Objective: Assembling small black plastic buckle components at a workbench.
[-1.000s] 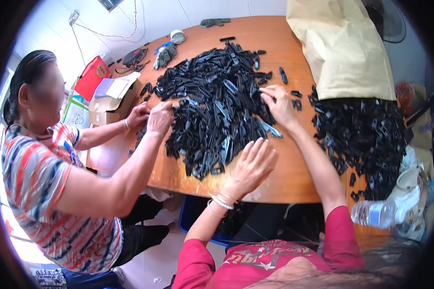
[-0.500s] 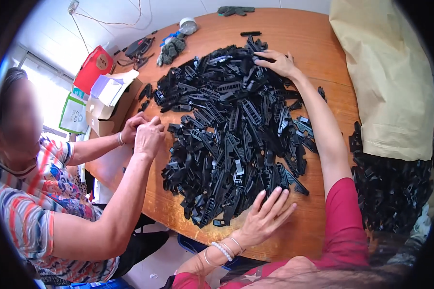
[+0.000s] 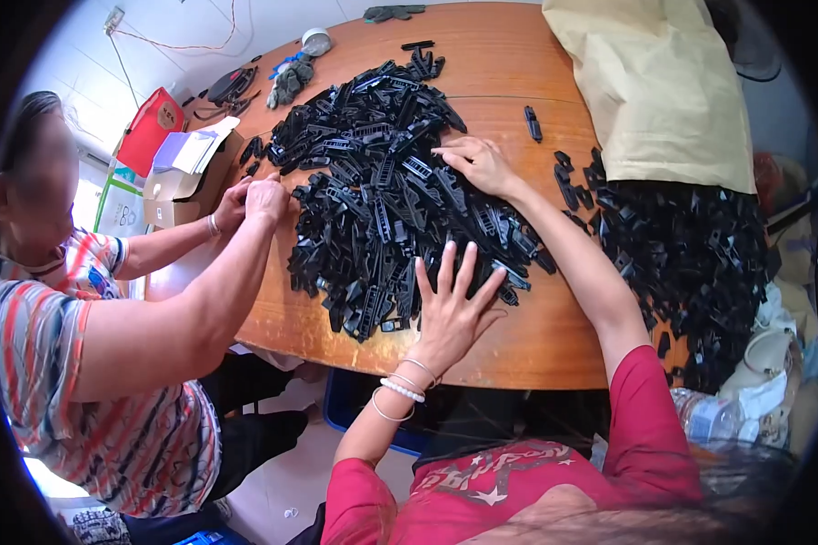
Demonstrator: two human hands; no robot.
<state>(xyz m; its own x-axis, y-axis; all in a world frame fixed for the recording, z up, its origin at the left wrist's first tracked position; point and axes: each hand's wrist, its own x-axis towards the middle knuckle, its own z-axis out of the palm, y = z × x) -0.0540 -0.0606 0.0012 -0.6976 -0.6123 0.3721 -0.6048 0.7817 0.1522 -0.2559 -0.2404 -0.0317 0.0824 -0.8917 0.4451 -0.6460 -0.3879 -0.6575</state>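
A broad heap of small black plastic parts, many of them long and ribbed like little ladders, covers the middle of the round wooden table. My left hand lies over the heap's near right edge, fingers spread wide and their tips on the parts. At the heap's far right side rests my right hand, its fingers stretched out and touching parts. Neither hand grips a piece. Some parts under my fingers are hidden.
To the left, a co-worker's hands meet beside the heap; what they hold is hidden. An opened carton stands behind them. On the right, a large tan sack lies over a second black heap. Grey gloves lie farther back.
My right hand has come back from the heap's far end toward me. My left hand has moved onto the near edge with fingers spread wider. The heap's right side looks more gathered.
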